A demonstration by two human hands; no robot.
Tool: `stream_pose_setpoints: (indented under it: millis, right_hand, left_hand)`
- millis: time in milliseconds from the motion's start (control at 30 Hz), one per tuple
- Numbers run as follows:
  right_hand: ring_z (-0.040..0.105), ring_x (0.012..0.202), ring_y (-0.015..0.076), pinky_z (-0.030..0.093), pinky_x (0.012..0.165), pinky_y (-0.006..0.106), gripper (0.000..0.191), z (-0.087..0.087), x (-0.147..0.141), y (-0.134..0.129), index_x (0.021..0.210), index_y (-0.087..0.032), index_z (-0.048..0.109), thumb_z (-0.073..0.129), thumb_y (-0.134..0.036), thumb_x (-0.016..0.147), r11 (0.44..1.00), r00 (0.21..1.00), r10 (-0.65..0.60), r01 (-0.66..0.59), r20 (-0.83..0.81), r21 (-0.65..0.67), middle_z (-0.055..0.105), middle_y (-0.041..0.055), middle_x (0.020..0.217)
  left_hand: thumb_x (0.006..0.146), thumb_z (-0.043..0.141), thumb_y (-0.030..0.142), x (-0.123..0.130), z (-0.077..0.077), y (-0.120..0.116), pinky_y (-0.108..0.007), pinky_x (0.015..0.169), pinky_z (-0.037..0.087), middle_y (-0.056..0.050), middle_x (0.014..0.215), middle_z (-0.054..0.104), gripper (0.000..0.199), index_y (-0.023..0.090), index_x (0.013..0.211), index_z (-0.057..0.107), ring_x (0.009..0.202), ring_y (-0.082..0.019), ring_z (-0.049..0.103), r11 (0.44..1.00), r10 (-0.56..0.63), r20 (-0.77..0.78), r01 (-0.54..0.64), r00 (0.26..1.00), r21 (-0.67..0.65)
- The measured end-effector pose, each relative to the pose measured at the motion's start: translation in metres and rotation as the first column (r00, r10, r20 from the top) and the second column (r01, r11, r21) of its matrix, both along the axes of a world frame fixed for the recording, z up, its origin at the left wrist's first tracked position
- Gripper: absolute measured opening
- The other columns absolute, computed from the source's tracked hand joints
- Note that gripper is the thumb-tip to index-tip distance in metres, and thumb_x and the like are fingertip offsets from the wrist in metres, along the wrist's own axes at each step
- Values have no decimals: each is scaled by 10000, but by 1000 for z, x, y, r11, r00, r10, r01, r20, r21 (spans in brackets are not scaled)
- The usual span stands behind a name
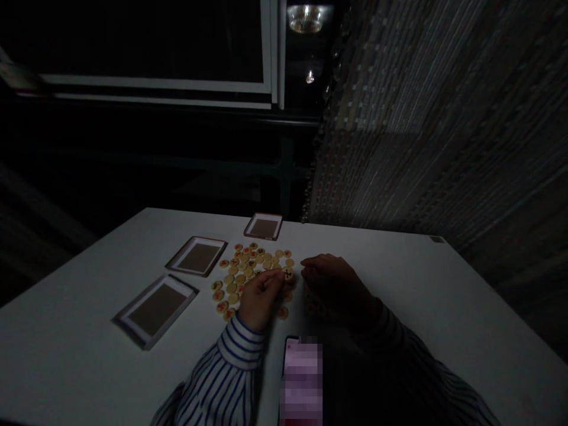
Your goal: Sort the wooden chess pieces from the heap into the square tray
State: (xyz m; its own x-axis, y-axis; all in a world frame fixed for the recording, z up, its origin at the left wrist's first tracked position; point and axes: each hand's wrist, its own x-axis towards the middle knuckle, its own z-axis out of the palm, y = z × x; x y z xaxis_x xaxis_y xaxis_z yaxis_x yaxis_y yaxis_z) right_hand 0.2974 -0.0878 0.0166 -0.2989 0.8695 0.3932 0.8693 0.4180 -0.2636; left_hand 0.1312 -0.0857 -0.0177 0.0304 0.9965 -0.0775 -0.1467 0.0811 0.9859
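Note:
Many round wooden game pieces [233, 288], some with red or black characters, lie spread at the middle of the white table. Between its thumb and fingers my left hand [261, 296] pinches one piece [288, 273] with a black character, held over the right part of the spread. My right hand [335, 284] is just to the right, in shadow, its fingertips pointing left toward that piece but apart from it. Whether anything is in its fingers is too dark to tell. A few pieces lie partly hidden beneath my right hand.
Three framed trays stand on the white table [444, 331]: one at the back [263, 227], one at left [197, 257], one nearer [155, 309]. A lit phone [302, 378] lies in front, between my forearms. A bead curtain [390, 118] hangs behind.

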Motion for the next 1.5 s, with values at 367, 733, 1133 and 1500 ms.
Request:
stream_pose_setpoints:
  millis: [367,733,1133,1500]
  right_hand:
    - [572,787,154,392,696,294,209,-3,12,1,949,-213,594,465,-272,796,997,999,-43,41,-33,-63,646,33,856]
    - [582,798,149,415,718,290,219,-9,22,1,961,-209,597,468,-238,785,997,997,-41,37,-67,-64,650,35,893]
    - [584,831,154,433,751,296,237,-17,25,13,976,-202,597,431,-251,812,986,996,69,-77,-64,-147,653,39,927]
    - [583,797,145,427,728,284,256,-24,25,14,922,-195,613,392,-296,841,963,980,199,-193,14,-191,653,47,897]
  left_hand:
    - [611,644,407,16,-1,11,-209,496,440,-23,630,653,360,129,839,628,558,-125,584,998,-28,-3,28,1000,-54]
    - [656,609,390,27,-23,19,-261,654,485,-58,779,684,343,131,880,629,699,-160,623,1000,5,-10,-6,1000,-21]
    - [664,582,330,31,-21,12,-290,743,484,-66,825,690,261,142,825,667,790,-192,622,997,-67,-152,74,986,38]
    - [718,551,327,29,-38,13,-298,828,445,-57,905,677,256,175,891,664,872,-192,602,982,-124,-257,156,958,106]
